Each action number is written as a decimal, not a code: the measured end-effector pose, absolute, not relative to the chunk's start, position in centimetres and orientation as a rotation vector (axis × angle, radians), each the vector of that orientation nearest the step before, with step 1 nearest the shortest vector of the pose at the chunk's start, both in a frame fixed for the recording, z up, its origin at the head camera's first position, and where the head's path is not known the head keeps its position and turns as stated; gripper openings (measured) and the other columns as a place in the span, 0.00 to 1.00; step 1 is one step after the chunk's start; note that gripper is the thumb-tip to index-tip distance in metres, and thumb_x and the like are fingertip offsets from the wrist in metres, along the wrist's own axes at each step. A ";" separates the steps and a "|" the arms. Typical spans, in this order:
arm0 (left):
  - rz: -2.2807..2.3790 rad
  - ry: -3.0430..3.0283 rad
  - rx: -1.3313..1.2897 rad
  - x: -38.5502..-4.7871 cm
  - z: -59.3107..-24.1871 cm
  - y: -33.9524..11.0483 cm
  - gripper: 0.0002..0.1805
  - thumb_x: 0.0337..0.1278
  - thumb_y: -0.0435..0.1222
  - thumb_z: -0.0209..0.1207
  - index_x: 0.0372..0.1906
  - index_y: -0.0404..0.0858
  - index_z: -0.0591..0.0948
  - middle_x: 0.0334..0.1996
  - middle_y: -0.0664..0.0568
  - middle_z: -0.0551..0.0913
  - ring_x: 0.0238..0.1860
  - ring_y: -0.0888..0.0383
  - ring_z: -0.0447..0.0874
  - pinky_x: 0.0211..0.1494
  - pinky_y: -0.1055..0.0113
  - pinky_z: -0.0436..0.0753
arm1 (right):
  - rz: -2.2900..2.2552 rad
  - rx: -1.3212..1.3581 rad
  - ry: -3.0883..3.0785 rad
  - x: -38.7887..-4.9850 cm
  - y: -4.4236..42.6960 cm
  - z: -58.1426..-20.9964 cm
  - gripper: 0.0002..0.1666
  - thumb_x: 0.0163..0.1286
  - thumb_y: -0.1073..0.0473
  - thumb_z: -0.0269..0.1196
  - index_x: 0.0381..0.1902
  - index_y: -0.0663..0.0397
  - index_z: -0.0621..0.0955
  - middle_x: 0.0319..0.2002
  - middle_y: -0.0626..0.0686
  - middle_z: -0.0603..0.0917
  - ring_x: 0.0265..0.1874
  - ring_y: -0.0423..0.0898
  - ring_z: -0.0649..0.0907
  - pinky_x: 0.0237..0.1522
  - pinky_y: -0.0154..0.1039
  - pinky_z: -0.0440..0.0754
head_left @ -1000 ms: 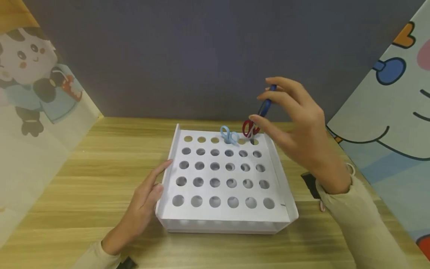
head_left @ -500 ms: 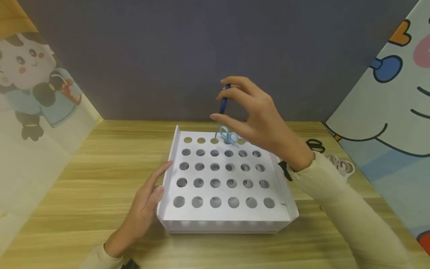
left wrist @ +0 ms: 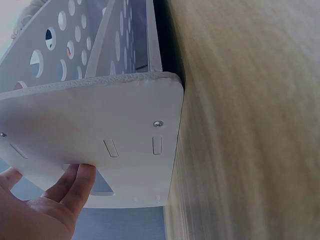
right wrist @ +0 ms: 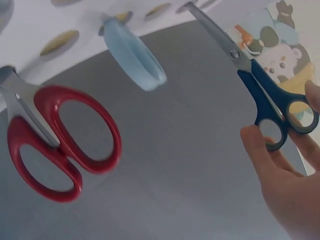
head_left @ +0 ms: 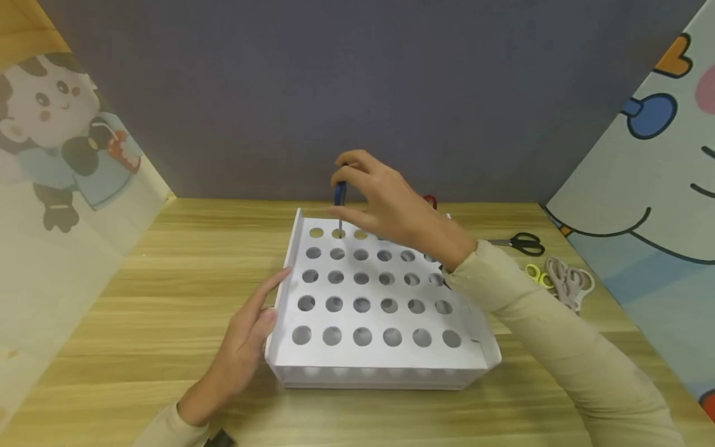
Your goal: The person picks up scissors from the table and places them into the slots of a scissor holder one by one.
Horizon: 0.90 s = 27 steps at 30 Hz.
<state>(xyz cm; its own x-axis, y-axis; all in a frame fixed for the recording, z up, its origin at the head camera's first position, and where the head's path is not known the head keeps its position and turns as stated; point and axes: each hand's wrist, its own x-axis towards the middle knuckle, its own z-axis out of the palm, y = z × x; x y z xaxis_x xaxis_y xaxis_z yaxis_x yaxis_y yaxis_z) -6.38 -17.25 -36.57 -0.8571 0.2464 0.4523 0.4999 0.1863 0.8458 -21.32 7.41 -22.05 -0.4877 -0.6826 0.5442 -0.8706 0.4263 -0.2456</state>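
My right hand point(head_left: 385, 205) pinches a pair of dark blue-handled scissors point(right wrist: 262, 92) by the handles, blades pointing down. Their tip sits at the second hole from the left in the back row of a white perforated rack point(head_left: 346, 357). My left hand point(head_left: 240, 341) rests against the rack's left side; in the left wrist view, its fingers touch the panel at a cutout. Red-handled scissors point(right wrist: 116, 142) and light blue scissors point(right wrist: 127, 55) stand in back-row holes farther right. In the head view, my right hand hides the light blue pair.
To the right of the rack lie black scissors point(head_left: 512, 242), yellow-handled scissors point(head_left: 539, 276) and greyish scissors point(head_left: 570, 285), partly behind the right sleeve point(head_left: 536, 316). A dark grey panel point(head_left: 357, 93) rises behind, and cartoon-printed walls flank the wooden table point(head_left: 167, 279).
My right hand has carried the blue scissors leftward along the back row and lowered them to a hole. The loose scissors at the right came into view. My left hand stays put.
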 end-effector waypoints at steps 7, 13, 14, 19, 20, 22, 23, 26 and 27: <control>-1.684 -2.260 -0.697 -6.4 -36.7 -17.2 0.30 0.73 0.26 0.38 0.77 0.42 0.60 0.54 0.38 0.82 0.37 0.48 0.87 0.33 0.59 0.88 | 0.641 1.337 -2.461 -21.6 6.9 -23.0 0.21 0.66 0.48 0.69 0.50 0.55 0.82 0.61 0.55 0.74 0.50 0.48 0.81 0.50 0.39 0.82; -1.658 -2.269 -0.682 -6.4 -36.7 -17.2 0.30 0.73 0.26 0.39 0.77 0.43 0.61 0.61 0.42 0.77 0.41 0.52 0.86 0.34 0.59 0.88 | 0.544 1.310 -2.600 -21.8 6.7 -23.3 0.23 0.67 0.46 0.68 0.53 0.54 0.82 0.61 0.55 0.74 0.47 0.47 0.81 0.49 0.38 0.82; -1.656 -2.268 -0.682 -6.4 -36.7 -17.2 0.30 0.73 0.26 0.39 0.77 0.43 0.61 0.61 0.42 0.77 0.41 0.53 0.86 0.35 0.59 0.88 | 0.533 1.310 -2.616 -21.8 6.7 -23.4 0.23 0.67 0.46 0.67 0.53 0.54 0.82 0.61 0.55 0.74 0.46 0.47 0.81 0.48 0.38 0.82; -1.658 -2.269 -0.681 -6.3 -36.7 -17.2 0.30 0.72 0.26 0.39 0.77 0.42 0.61 0.62 0.41 0.76 0.41 0.52 0.86 0.34 0.59 0.88 | 0.515 1.294 -2.656 -21.8 6.6 -23.7 0.23 0.70 0.45 0.65 0.55 0.53 0.82 0.62 0.54 0.73 0.45 0.44 0.81 0.48 0.37 0.82; -1.663 -2.268 -0.682 -6.3 -36.7 -17.2 0.30 0.72 0.26 0.38 0.77 0.42 0.61 0.62 0.40 0.76 0.41 0.51 0.86 0.34 0.59 0.88 | 0.516 1.292 -2.659 -21.8 6.5 -23.7 0.23 0.69 0.45 0.65 0.55 0.52 0.82 0.62 0.54 0.73 0.44 0.44 0.81 0.48 0.36 0.82; -1.673 -2.265 -0.686 -6.3 -36.7 -17.2 0.30 0.72 0.26 0.38 0.77 0.42 0.60 0.60 0.39 0.77 0.40 0.49 0.87 0.33 0.59 0.88 | 0.515 1.285 -2.662 -21.8 6.4 -23.7 0.23 0.69 0.45 0.65 0.55 0.52 0.82 0.61 0.54 0.73 0.43 0.44 0.81 0.47 0.36 0.82; -1.668 -2.265 -0.687 -6.3 -36.7 -17.2 0.30 0.72 0.26 0.38 0.77 0.42 0.60 0.60 0.39 0.77 0.40 0.49 0.87 0.33 0.59 0.88 | 0.512 1.281 -2.667 -21.8 6.4 -23.8 0.23 0.69 0.45 0.66 0.54 0.52 0.83 0.61 0.54 0.73 0.43 0.44 0.81 0.47 0.36 0.82; -1.659 -2.263 -0.693 -6.3 -36.6 -17.2 0.30 0.72 0.26 0.38 0.77 0.41 0.61 0.60 0.40 0.77 0.40 0.51 0.87 0.33 0.59 0.88 | 0.472 1.269 -2.700 -21.9 6.2 -24.0 0.23 0.68 0.45 0.66 0.54 0.51 0.83 0.62 0.55 0.73 0.45 0.47 0.82 0.48 0.38 0.83; -1.653 -2.263 -0.694 -6.4 -36.6 -17.2 0.30 0.72 0.26 0.38 0.77 0.41 0.61 0.60 0.40 0.77 0.40 0.52 0.87 0.33 0.59 0.88 | 0.448 1.268 -2.713 -21.9 6.1 -24.0 0.23 0.68 0.45 0.66 0.55 0.52 0.83 0.63 0.56 0.73 0.47 0.48 0.82 0.49 0.39 0.83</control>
<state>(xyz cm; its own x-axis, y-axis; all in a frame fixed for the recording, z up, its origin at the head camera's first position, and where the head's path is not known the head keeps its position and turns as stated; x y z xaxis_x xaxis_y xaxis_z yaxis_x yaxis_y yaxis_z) -6.36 -17.15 -36.64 -0.8539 0.2268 0.4684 0.5152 0.2415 0.8224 -21.94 6.10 -24.04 -0.6442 -0.7310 0.2250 -0.7646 0.6070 -0.2167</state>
